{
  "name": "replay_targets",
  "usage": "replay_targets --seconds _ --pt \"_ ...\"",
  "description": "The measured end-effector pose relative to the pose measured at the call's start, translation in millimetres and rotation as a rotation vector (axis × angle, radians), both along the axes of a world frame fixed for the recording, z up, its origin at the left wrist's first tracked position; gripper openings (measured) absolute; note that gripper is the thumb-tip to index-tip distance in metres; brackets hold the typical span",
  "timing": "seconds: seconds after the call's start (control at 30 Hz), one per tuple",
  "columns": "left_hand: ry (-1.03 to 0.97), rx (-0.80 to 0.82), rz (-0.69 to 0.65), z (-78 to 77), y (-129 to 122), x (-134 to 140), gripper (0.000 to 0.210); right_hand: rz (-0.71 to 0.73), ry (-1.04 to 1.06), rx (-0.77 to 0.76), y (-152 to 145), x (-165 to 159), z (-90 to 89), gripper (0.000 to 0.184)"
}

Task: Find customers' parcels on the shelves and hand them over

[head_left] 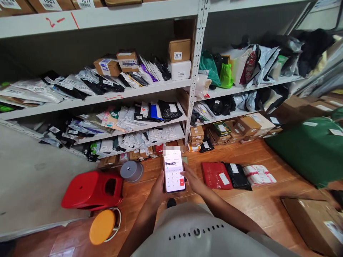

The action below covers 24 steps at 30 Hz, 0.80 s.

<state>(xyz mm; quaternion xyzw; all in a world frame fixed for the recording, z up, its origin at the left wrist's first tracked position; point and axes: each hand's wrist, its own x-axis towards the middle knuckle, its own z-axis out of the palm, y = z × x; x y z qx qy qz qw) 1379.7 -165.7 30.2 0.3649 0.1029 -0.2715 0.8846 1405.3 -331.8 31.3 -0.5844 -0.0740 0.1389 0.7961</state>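
While your left hand and right hand clasp the phone, rear fingers' spread impossible to tell, your right thumb could mistype if it tilts.

Light grey shirt, dark chest lettering, apparently 1 black shoe
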Motion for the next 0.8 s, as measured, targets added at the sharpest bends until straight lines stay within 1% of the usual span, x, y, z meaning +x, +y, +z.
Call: replay_targets --seconds 0.13,0.23,0.37,0.53,0.57,0.7,0.73,0.8 --pt "-0.033 -0.002 -0.008 2.2 14.7 14.0 0.077 -0.040 0.021 0.002 16.8 7.0 -5.5 0.037" --pt "-0.028 -0.029 -0.033 -0.5 25.1 22.5 0.077 -0.054 0.038 0.024 26.4 11.7 -8.8 0.037" --pt "-0.054 -0.041 -0.067 -2.7 36.2 31.9 0.079 -0.063 0.013 0.016 34.5 16.9 -8.9 0.038" --pt "-0.085 -0.026 0.059 2.1 44.0 40.1 0.072 -0.090 -0.016 0.006 49.3 21.8 -4.7 0.034" --pt "-0.088 -0.031 0.053 3.2 45.9 40.9 0.071 -0.102 -0.020 -0.007 53.7 22.3 -3.7 0.033" --pt "-0.070 -0.040 -0.064 6.2 55.5 42.6 0.072 -0.194 -0.031 -0.061 68.9 23.1 -0.9 0.039" --pt "-0.067 -0.038 -0.078 6.5 58.0 42.9 0.074 -0.197 -0.035 -0.061 70.4 23.0 -0.6 0.040" --pt "-0.068 -0.042 -0.088 7.0 62.3 43.7 0.077 -0.142 -0.054 -0.050 69.9 22.3 -0.4 0.046"
